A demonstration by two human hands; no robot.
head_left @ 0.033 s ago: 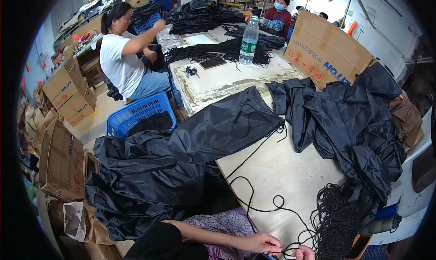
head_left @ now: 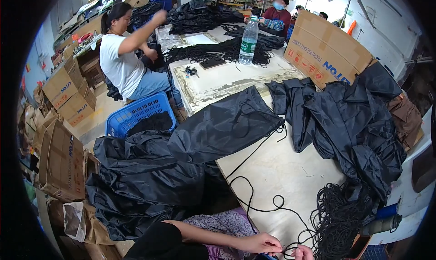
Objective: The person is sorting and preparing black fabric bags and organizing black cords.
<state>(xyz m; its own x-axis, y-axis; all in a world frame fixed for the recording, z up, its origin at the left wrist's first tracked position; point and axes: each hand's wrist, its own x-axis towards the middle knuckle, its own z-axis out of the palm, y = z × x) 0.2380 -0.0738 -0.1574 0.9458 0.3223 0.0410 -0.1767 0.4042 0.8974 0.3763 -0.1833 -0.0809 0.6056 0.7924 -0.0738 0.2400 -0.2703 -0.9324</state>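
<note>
Low in the view, my left hand [head_left: 262, 244] pinches a black cord [head_left: 278, 209] between thumb and fingers. Close beside it, my right hand [head_left: 303, 252] is partly cut off by the lower edge, its fingers closed on the same cord, which loops between the hands. From there the cord runs loosely over the pale tabletop [head_left: 272, 178] up to the corner of a black fabric bag [head_left: 222, 126]. To the right of my hands lies a tangled heap of black cords [head_left: 338, 219].
Black fabric is heaped at left [head_left: 145, 183] and right [head_left: 349, 119]. A water bottle [head_left: 248, 42], small scissors [head_left: 190, 71] and a cardboard box [head_left: 327, 46] stand or lie farther back. A co-worker [head_left: 125, 51] sits by a blue basket [head_left: 143, 112]; another person [head_left: 278, 19] is at the far side.
The seated co-worker's raised arm has moved up slightly. My hands and the cord look almost unchanged.
</note>
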